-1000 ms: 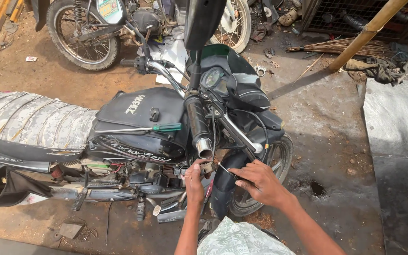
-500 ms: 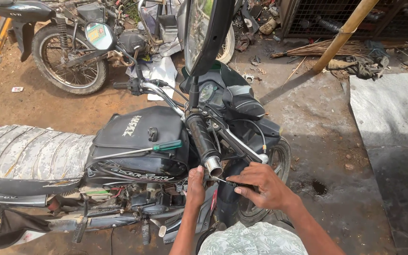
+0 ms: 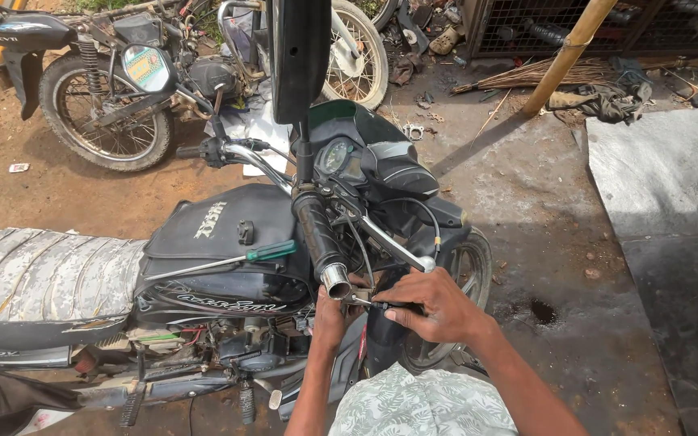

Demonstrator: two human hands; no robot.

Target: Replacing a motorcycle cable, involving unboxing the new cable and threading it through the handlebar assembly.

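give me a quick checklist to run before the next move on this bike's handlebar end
1. Right hand grips a thin dark tool pointed at the bar end: ok.
2. Left hand steadies just below the chrome bar end: ok.
3. Tool tip seated in a fastener: cannot tell, fingers hide it.
4. Green-handled screwdriver lies loose on the tank, could slide: not ok.
5. Brake lever stands clear of the hands: ok.
6. Motorcycle propped steady: cannot tell, stand is out of view.
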